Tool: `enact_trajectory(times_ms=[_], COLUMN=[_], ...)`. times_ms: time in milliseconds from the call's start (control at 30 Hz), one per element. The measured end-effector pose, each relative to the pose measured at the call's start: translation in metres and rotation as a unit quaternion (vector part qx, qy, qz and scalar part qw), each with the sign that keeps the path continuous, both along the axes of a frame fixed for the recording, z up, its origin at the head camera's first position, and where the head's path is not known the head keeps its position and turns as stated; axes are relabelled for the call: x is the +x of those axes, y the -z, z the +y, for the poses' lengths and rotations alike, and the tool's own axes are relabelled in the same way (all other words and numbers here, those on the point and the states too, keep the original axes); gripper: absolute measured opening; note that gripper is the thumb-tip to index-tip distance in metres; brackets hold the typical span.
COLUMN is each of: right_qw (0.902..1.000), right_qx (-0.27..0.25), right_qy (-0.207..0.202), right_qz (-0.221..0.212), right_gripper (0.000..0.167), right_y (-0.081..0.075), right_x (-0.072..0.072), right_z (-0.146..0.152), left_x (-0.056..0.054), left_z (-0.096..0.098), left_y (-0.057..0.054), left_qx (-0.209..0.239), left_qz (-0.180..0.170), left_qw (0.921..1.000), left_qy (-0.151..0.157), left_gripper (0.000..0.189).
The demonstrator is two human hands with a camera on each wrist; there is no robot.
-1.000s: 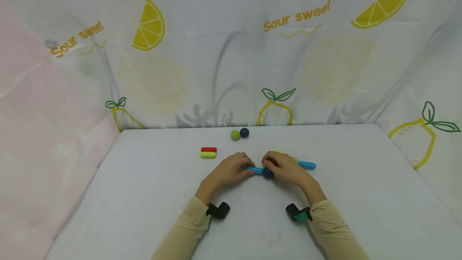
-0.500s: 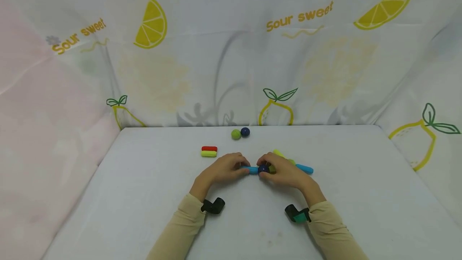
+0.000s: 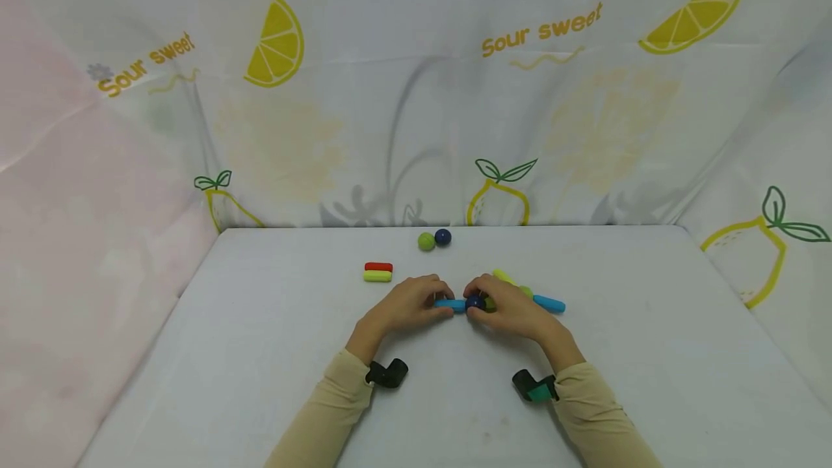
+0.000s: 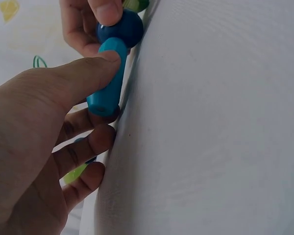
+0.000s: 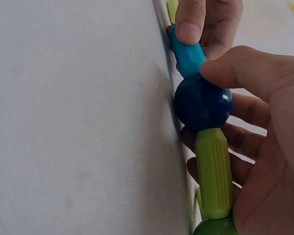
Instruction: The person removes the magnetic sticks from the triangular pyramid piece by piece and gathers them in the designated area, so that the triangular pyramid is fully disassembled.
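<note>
Right wrist view, bottom edge cuts the green ball; head view, the right grip covers part of the green stick!

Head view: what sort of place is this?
Probably an improvised tabletop filming corner: a white table, a lemon-print cloth behind it, and a small black device at each wrist. The room beyond isn't visible.

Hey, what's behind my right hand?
Beyond the right hand, the head view shows a yellow rod, part of a green ball and a light-blue rod. The rest of the ball and anything directly beneath the hand are hidden there.
</note>
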State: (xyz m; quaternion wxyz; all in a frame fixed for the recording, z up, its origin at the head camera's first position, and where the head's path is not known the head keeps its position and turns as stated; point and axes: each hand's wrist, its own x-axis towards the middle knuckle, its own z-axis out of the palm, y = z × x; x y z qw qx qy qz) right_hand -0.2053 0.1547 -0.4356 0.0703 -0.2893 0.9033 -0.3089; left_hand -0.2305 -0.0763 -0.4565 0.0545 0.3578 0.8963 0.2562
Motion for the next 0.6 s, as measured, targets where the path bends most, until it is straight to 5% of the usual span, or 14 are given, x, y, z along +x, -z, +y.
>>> enact_trajectory(times_ms=[600], right_qw=[1.0000], right_qx=[0.003], right_qy=[0.004], right_qz=[-0.008], right_gripper=[0.024], right_y=[-0.0003], right_x=[0.0005], right_z=[-0.0011], left_x=[0.0010], left_z=[-0.0036], left_y=[-0.0031], left_qx=[0.006], left_qz=[-0.001], left_qw=[0.9997], left_qy=[0.023], left_gripper=[0.023])
